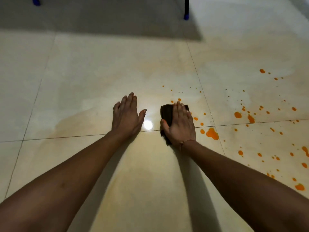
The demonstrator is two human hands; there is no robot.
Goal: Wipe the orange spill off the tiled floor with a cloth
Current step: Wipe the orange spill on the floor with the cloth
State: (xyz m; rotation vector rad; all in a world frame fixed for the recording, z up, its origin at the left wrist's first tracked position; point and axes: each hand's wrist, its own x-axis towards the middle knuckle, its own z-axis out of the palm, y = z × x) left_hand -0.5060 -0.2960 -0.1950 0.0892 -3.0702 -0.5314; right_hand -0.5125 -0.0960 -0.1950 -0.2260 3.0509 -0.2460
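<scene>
My right hand point(179, 124) lies flat on a dark brown cloth point(167, 113), pressing it against the cream tiled floor point(100, 77). Only the cloth's left and far edges show past the hand. My left hand point(127, 116) rests palm down on the bare tile, fingers spread, a short way left of the cloth. Orange spill drops point(212, 133) are scattered to the right of the cloth, with several bigger blobs point(237, 115) and fine specks reaching the right edge. A faint orange smear point(80, 119) tints the tiles left of and in front of my hands.
A dark furniture leg with a blue foot point(186, 16) stands at the top right, another blue foot point(36, 1) at the top left, with a grey shadow on the floor between them. A light glare point(148, 125) shines on the tile between my hands.
</scene>
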